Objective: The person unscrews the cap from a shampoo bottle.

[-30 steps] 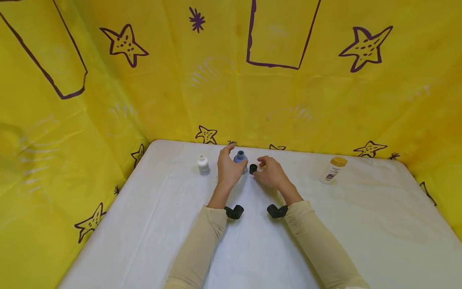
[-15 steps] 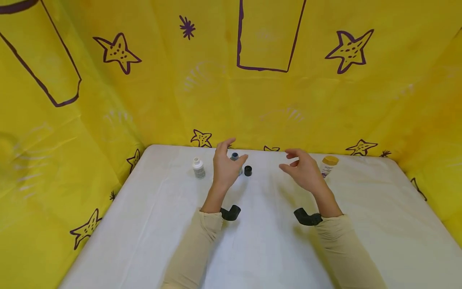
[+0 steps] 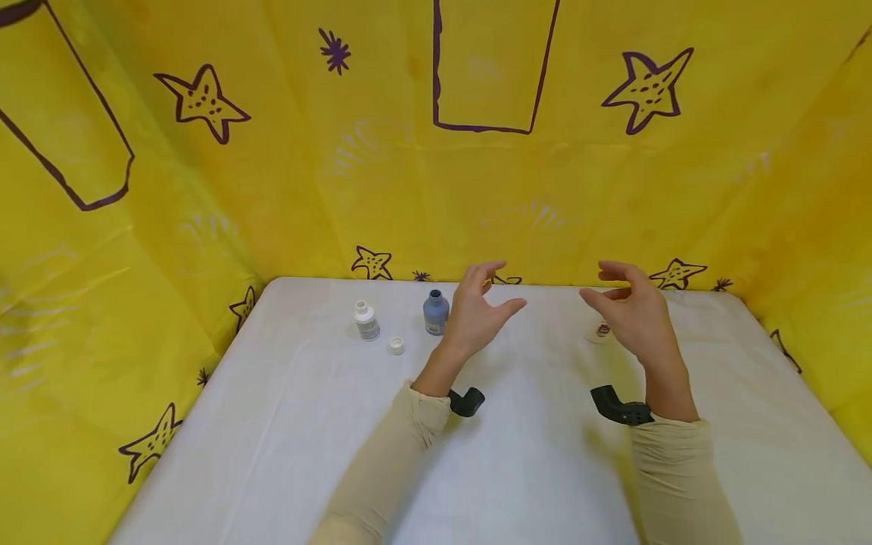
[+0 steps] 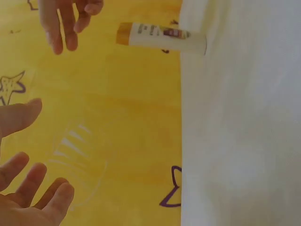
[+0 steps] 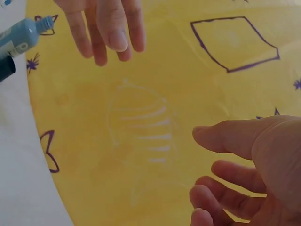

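My left hand [image 3: 471, 318] is held above the far part of the table, thumb and fingers spread apart with nothing between them. Just left of it stands an uncapped blue bottle [image 3: 434, 312], partly overlapped by the hand in the head view. A black screw cap [image 5: 6, 68] sits by that bottle in the right wrist view; the left hand hides it from the head. My right hand [image 3: 636, 318], loosely curved and empty, hovers in front of a white bottle with a yellow cap [image 4: 162, 38]. Only the bottle's lower part shows behind that hand in the head view.
A small white bottle [image 3: 366, 322] without its cap stands left of the blue one. Its neighbour is a white screw cap [image 3: 397, 346] on the white-covered table [image 3: 531, 454]. A yellow curtain [image 3: 286, 189] with drawn starfish rises along the back and sides.
Both hands have moved right. The right hand has left the black cap and come over by the yellow-capped bottle. The left hand has come away from around the blue bottle, which stays standing.
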Tool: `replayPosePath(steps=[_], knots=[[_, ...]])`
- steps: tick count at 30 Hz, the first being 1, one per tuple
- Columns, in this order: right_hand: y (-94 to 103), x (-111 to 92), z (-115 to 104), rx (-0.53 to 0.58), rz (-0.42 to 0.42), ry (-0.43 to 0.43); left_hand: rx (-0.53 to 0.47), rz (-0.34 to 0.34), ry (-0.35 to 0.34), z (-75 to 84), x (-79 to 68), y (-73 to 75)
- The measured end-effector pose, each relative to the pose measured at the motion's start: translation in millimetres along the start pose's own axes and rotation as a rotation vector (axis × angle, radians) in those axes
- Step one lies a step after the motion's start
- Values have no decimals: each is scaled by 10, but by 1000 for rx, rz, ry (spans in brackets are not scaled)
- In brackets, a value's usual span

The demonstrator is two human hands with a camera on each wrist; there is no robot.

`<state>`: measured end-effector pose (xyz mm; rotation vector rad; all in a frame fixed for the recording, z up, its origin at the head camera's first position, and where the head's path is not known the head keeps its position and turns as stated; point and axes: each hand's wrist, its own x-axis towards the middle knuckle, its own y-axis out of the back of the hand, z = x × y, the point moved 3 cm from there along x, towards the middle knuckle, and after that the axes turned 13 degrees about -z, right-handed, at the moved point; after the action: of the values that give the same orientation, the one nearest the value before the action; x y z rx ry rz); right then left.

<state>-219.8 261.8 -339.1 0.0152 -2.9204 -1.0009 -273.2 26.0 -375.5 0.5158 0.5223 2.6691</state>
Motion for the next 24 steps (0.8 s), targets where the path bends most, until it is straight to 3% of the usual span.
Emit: replayPosePath(steps=[8, 15, 24], knots=[[247, 7, 287, 39, 66, -103, -5, -119, 37, 87, 253, -367], [397, 71, 563, 57, 72, -205, -53, -211, 55, 56, 456, -808], [273, 133, 610, 1, 20, -125, 44, -312, 186, -80, 663, -1301]])
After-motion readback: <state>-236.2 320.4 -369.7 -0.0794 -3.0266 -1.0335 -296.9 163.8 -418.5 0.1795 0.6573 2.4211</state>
